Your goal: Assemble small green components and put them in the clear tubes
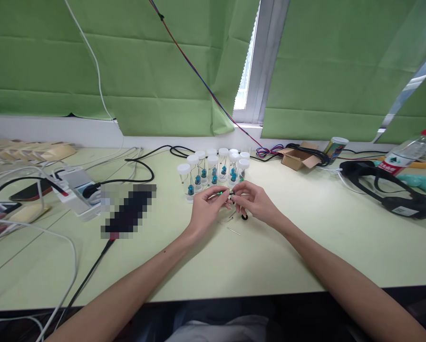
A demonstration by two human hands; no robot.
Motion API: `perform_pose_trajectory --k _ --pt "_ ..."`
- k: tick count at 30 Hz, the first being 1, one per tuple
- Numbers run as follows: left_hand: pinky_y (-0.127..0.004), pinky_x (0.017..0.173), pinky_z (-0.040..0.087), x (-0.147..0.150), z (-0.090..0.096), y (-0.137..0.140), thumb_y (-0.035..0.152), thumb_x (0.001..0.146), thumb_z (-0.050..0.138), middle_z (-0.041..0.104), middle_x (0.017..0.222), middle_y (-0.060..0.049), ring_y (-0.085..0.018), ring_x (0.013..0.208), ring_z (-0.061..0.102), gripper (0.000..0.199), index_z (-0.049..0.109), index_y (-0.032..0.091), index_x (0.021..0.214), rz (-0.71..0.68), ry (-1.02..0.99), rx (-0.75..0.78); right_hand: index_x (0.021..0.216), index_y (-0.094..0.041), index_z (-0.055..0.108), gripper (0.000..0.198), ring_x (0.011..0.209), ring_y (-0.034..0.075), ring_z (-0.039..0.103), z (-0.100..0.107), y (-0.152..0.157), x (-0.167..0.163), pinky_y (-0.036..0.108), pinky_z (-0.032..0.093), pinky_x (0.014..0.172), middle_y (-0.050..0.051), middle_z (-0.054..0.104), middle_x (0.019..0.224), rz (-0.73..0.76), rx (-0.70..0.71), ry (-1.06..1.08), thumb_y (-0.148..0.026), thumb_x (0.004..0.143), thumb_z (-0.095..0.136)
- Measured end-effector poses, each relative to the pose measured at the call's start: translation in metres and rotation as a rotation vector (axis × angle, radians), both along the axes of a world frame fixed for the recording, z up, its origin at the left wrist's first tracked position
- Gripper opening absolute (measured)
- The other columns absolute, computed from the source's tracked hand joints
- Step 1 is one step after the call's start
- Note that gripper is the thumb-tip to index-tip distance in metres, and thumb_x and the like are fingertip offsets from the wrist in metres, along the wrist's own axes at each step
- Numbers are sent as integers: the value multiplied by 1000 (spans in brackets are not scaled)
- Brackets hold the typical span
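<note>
My left hand [208, 205] is closed in a pinch on a small green piece [220, 193], too small to name more exactly. Beside it, the fingertips of my right hand [255, 201] pinch a small dark piece [233, 193]. The two hands nearly meet over the table. Below the right fingers lies a black ring-like part [245, 217], and a thin metal pin [233, 231] rests nearer to me. Just behind the hands stand several clear tubes with white caps [183, 169], holding blue-green parts [215, 179] with thin wires or stems.
A power strip [75, 192] and tangled cables are at the left. An open cardboard box [298, 156], a can [336, 149], a black headset [394, 194] and a bottle [405, 153] stand at the right. The table's front edge [234, 298] runs below my forearms.
</note>
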State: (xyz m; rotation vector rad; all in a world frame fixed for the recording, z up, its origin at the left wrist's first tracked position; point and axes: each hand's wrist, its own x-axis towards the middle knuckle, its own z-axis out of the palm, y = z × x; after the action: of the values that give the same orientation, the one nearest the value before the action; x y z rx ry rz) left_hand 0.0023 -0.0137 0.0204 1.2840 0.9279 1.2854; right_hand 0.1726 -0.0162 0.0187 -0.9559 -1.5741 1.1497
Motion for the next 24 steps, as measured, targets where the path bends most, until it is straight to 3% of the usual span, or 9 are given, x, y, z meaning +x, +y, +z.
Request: perform_pose_trajectory --k 12,18,24 --pt "-30 64 57 4 -5 3 44 80 70 69 88 -6 -14 63 65 30 72 14 84 19 -27 -7 92 -18 58 30 53 12 59 -3 2 0 24 47 43 0 60 72 -16 3 -48 -47 86 66" --pt "-30 62 58 3 -7 5 44 81 68 66 84 -5 -15 62 68 31 68 15 91 25 -35 -13 82 -18 58 36 49 11 54 0 0 0 25 45 44 -2 57 62 -6 -4 -84 -53 87 62" --pt "-31 63 59 4 -7 5 41 81 70 64 77 -3 -16 61 67 28 65 15 91 25 -46 -25 77 -18 59 39 49 11 56 -4 2 1 25 47 46 0 60 64 14 8 -98 -55 89 59"
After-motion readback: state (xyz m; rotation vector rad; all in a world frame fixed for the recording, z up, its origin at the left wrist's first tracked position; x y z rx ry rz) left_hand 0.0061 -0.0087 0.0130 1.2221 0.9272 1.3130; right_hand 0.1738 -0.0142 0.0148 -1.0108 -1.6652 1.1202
